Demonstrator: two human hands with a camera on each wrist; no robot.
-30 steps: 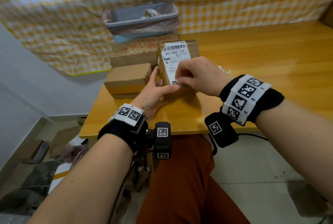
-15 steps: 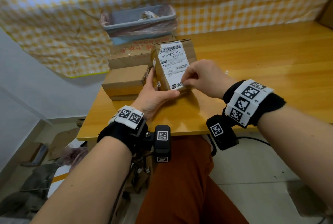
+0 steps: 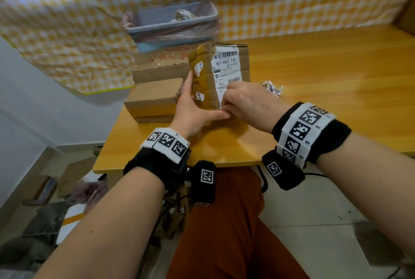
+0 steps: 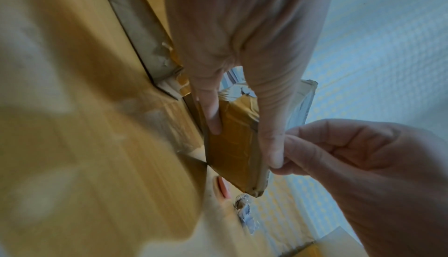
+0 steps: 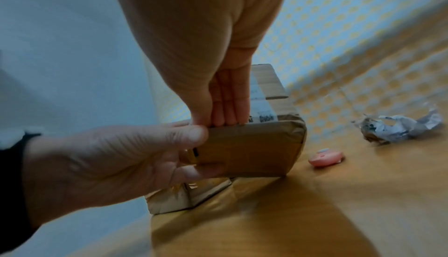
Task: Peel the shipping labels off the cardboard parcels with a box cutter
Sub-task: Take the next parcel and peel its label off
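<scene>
1. Parcel (image 3: 203, 76): taped cardboard box, tilted up on the near-left part of the wooden table (image 3: 325, 90), labelled face toward the camera. Shipping label (image 3: 226, 66) looks fully stuck except maybe the near bottom corner.
2. Left hand (image 3: 193, 108) grips the parcel from the left: thumb along the bottom edge, fingers behind. Firm hold.
3. Right hand (image 3: 244, 101): fingers curled tight, tips pinching at the label's bottom corner next to the left thumb. Can't tell if any paper has lifted yet.
4. No box cutter in either hand. Small pink object (image 5: 326, 157) lies on the table just right of the parcel; could be the cutter, too blurred to confirm.
5. Judgement on doing this step well: lift the corner first, then pull low and slow, nearly flat to the face, so the label comes off whole. If it tears, slide a blade under the edge, stroke away from the left thumb.
6. Keep the left hand bracing so the parcel can't pivot.
7. Table: 2 more cardboard boxes, 1 small (image 3: 155, 99) touching the left hand's back, 1 bigger (image 3: 161, 65) behind. Crumpled paper scrap (image 3: 272, 88) right of the parcel.
8. Room: lined grey bin (image 3: 170, 22) with scraps behind the boxes, yellow checked cloth (image 3: 67, 20) on the wall, cardboard scraps on the floor at left.
</scene>
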